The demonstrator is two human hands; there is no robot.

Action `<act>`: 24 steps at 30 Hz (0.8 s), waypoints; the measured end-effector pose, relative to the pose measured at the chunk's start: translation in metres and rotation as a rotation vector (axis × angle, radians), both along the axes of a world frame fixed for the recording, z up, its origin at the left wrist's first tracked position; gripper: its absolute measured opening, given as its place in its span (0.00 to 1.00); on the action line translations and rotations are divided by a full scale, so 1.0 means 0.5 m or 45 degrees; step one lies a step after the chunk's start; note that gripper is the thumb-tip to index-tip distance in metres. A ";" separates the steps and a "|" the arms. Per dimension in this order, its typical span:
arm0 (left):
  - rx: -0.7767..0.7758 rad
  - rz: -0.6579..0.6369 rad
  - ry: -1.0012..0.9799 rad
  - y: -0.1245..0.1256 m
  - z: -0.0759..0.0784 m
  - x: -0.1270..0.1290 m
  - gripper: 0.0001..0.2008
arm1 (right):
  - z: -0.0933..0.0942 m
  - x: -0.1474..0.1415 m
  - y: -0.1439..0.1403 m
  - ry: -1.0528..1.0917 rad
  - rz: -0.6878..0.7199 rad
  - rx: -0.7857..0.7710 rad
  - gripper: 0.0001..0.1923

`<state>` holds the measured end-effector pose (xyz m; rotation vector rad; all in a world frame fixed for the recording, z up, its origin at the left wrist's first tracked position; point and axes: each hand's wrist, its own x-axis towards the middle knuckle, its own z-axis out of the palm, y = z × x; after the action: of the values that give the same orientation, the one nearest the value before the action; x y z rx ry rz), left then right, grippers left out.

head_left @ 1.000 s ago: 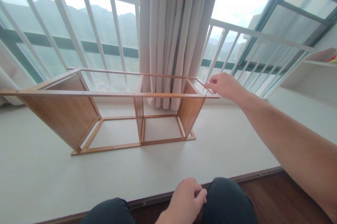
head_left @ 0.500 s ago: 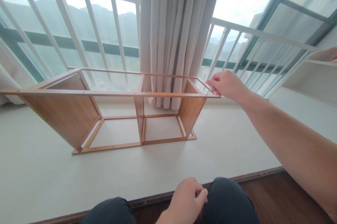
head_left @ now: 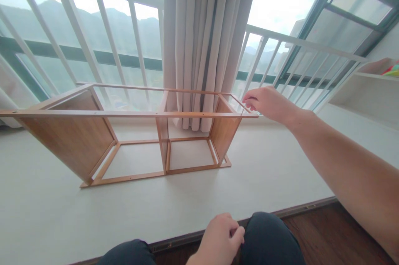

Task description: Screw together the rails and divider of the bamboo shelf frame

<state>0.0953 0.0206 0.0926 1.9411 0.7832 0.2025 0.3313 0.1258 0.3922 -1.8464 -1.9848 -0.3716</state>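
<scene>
From the head camera I see one wooden frame (head_left: 124, 132) standing on the white sill (head_left: 264, 173) — its top right corner sits right under my right hand (head_left: 269, 103). The fingertips (head_left: 247, 102) are drawn together, pinching at that corner's thin rail. My left hand (head_left: 218, 242) is loosely curled by my knee (head_left: 271, 236), holding nothing I can make out. Two hands, one frame with two open bays.

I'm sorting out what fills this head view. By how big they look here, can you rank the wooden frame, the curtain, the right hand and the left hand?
1. wooden frame, widest thing here.
2. curtain, tall but narrower.
3 and 4. right hand and left hand: they look alike, and the left hand is nearer and cut by the edge, so I won't rank them.
</scene>
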 end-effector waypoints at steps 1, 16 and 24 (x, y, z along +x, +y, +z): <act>0.000 -0.001 0.002 0.000 -0.001 0.000 0.18 | -0.002 0.000 0.000 -0.020 0.003 0.014 0.12; 0.001 -0.009 0.018 0.001 0.003 -0.002 0.18 | 0.008 0.004 0.001 0.138 0.025 0.043 0.10; -0.008 -0.018 0.029 0.002 0.010 -0.002 0.18 | -0.003 0.042 0.004 -0.014 0.197 0.015 0.11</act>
<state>0.0943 0.0214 0.0974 1.9450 0.7838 0.1697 0.3525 0.1279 0.3906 -1.6733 -2.1116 -0.3472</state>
